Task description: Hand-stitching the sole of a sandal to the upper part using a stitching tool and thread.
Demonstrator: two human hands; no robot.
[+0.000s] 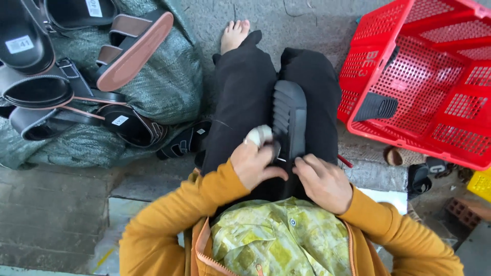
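Observation:
A black sandal point(289, 118) lies sole-up along my lap, its ridged tread facing me. My left hand point(254, 162) grips its near left edge; the index finger is wrapped in pale tape, and a small tool seems pinched against the sole. My right hand point(322, 181) presses on the sandal's near end, fingers curled over the heel. I wear black trousers and an orange jacket. My bare foot point(234, 33) rests on the concrete ahead.
A heap of black-and-brown strapped sandals point(76, 76) lies on a green woven sack point(169, 87) at the left. A red plastic crate point(424, 76) holding one black sole point(377, 107) stands at the right. A yellow crate corner point(481, 184) and loose bits lie beyond.

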